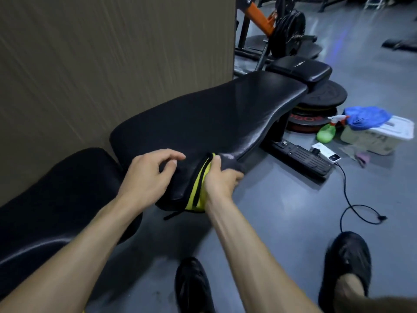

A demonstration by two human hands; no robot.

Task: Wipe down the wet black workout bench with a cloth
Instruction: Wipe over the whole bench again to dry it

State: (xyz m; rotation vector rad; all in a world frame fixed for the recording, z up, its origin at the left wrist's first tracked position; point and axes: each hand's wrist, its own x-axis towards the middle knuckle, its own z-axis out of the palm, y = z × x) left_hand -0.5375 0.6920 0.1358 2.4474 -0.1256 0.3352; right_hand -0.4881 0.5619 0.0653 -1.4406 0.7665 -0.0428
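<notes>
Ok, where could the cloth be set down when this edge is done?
Free: bench pad beyond both hands, toward the small headrest pad; also bare floor between bench base and black cable. Crowded: right, around green spray bottle, white box, stacked weight plates.

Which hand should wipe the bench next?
The right hand: it already grips the cloth against the bench edge. The left hand hovers with curled, empty fingers.

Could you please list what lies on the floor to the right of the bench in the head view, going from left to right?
Green spray bottle → blue cloth → white box.
</notes>
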